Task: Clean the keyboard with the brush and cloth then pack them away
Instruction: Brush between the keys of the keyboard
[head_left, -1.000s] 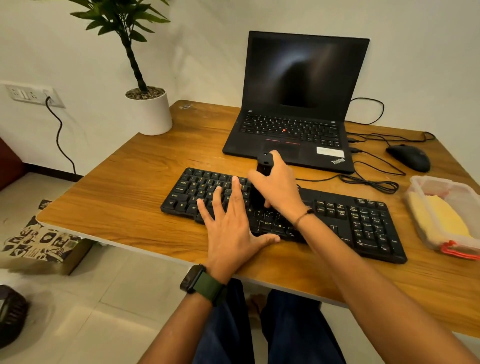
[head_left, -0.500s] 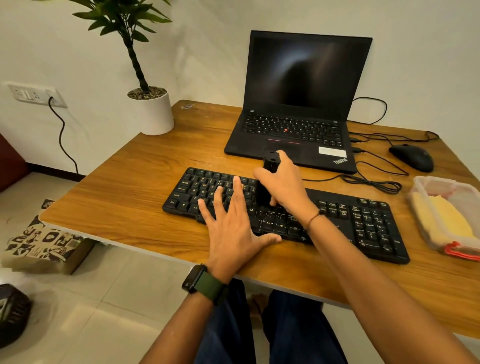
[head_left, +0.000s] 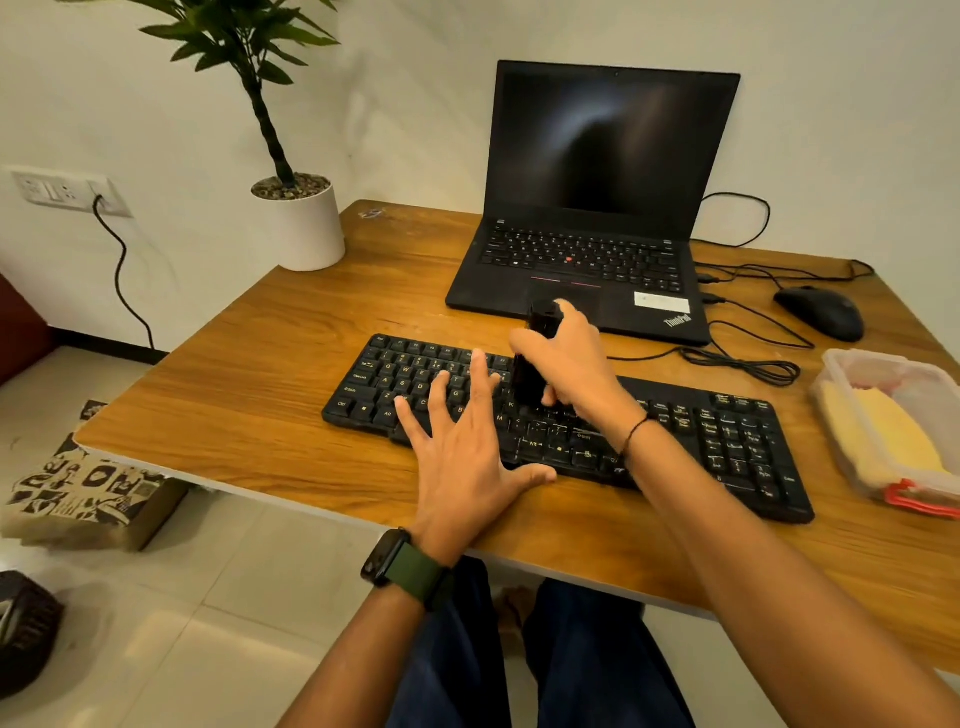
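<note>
Held the black brush (head_left: 535, 364) upright in curled right hand (head_left: 571, 369) fingers, tip down on the keyboard (head_left: 727, 441) middle. Pressed the left hand (head_left: 462, 457) flat, fingers spread, on the keys nearby. Looked light and stiff; best gripped around its middle.

An open laptop (head_left: 597, 208), a mouse (head_left: 820, 312) and a potted plant (head_left: 298, 218) share the wooden desk (head_left: 234, 374).
</note>
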